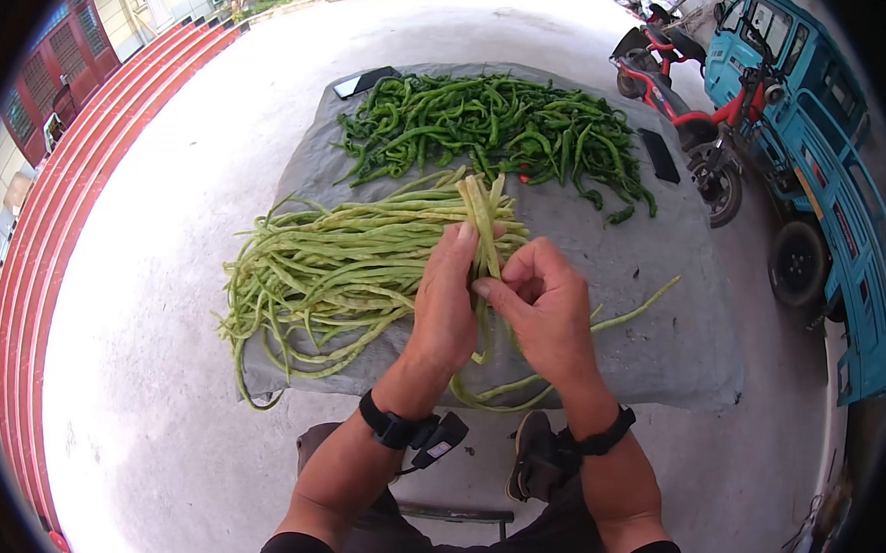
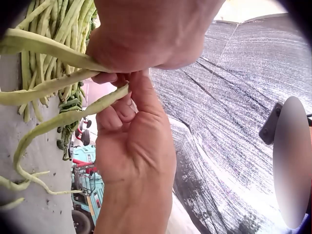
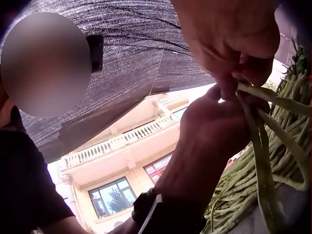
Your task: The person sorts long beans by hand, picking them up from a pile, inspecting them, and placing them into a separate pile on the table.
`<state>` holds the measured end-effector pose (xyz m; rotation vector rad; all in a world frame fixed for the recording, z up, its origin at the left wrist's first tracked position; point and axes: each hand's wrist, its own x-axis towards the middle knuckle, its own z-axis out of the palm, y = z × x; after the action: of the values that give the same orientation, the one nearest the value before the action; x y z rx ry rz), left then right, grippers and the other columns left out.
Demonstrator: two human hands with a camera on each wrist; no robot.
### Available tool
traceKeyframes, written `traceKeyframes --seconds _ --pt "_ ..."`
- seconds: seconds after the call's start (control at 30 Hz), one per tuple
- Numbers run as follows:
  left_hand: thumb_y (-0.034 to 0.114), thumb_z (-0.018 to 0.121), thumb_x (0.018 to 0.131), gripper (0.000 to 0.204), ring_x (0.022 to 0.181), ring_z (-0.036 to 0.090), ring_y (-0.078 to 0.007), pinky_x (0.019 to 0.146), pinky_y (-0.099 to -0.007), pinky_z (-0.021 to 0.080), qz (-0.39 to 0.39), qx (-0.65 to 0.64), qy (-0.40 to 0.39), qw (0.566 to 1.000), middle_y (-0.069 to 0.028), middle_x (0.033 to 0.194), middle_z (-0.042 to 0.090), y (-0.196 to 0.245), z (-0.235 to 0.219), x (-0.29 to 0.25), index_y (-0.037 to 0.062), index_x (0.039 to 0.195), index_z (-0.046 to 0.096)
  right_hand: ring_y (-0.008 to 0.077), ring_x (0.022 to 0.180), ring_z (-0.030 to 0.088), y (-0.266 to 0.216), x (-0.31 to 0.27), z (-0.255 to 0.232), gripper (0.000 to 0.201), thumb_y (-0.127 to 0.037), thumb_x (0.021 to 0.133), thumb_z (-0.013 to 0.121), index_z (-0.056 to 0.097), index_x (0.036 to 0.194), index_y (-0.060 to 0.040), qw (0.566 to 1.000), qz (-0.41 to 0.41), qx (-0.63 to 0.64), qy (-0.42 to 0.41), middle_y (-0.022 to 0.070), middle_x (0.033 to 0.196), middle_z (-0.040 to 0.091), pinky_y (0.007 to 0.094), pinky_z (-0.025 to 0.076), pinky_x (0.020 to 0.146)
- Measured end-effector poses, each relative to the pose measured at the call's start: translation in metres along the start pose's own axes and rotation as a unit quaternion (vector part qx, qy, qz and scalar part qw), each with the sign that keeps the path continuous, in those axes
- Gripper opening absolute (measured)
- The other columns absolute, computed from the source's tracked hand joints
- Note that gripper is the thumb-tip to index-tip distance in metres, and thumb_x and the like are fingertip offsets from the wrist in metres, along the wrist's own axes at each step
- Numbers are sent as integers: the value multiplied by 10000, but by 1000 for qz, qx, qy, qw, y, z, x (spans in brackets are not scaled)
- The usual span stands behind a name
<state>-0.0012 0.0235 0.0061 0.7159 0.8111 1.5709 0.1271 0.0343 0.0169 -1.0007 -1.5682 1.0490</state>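
I have both hands up in front of me, meeting over the near middle of the cloth [image 1: 657, 335]. My left hand [image 1: 446, 301] is curled round a small bunch of beans [image 1: 482, 219], fingers wrapped over the stalks, the cut ends sticking up past my fingertips toward the far side. My right hand [image 1: 545, 306] pinches the same bunch from the right, thumb and forefinger closed on it, the other fingers folded in. The beans are long, thin, pale green and limp; their loose tails hang below my hands and loop across the cloth toward me.

The left wrist view shows the pods as smooth, slightly bumpy cords passing between both sets of fingers. The right wrist view shows them flattened together where the fingers squeeze.

To the left lies the main heap [image 1: 313, 278], the same long beans in a tangled sheaf running left to right, some ends trailing off the cloth's near left edge. Farther off sits a pile of peppers [image 1: 495, 129], darker green, glossy and curved. The cloth is grey, coarse and woven, spread on pale concrete.

A phone [image 1: 365, 81] lies at the far left corner, another dark slab [image 1: 659, 155] on the right. Beyond the right edge stand a red scooter [image 1: 685, 114] and a blue truck [image 1: 807, 157].
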Motion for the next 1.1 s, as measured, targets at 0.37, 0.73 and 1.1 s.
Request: traceKeyframes --seconds 0.37,0.73,1.1 --pt "252 501 1139 289 901 545 -88 837 -250 483 30 23 -39 999 1 948 565 -8 4 -2 22 1272 616 214 673 685 -5 -3 1 283 -51 801 865 604 908 -30 990 -36 -136 29 90 795 692 342 541 612" --pt "293 524 1126 328 882 543 -111 792 -280 468 65 -10 22 998 2 960 577 18 -17 7 30 1296 622 238 726 699 -2 -8 2 306 -24 797 833 591 986 -23 990 -7 -83 -113 112 845 697 365 555 667" --pt "237 511 1135 329 912 603 -151 825 -343 548 108 -98 74 987 -24 978 594 44 -51 22 3 1363 549 268 664 660 -9 -21 0 225 -154 941 761 608 1034 -18 938 -51 -120 -322 135 772 691 390 520 641"
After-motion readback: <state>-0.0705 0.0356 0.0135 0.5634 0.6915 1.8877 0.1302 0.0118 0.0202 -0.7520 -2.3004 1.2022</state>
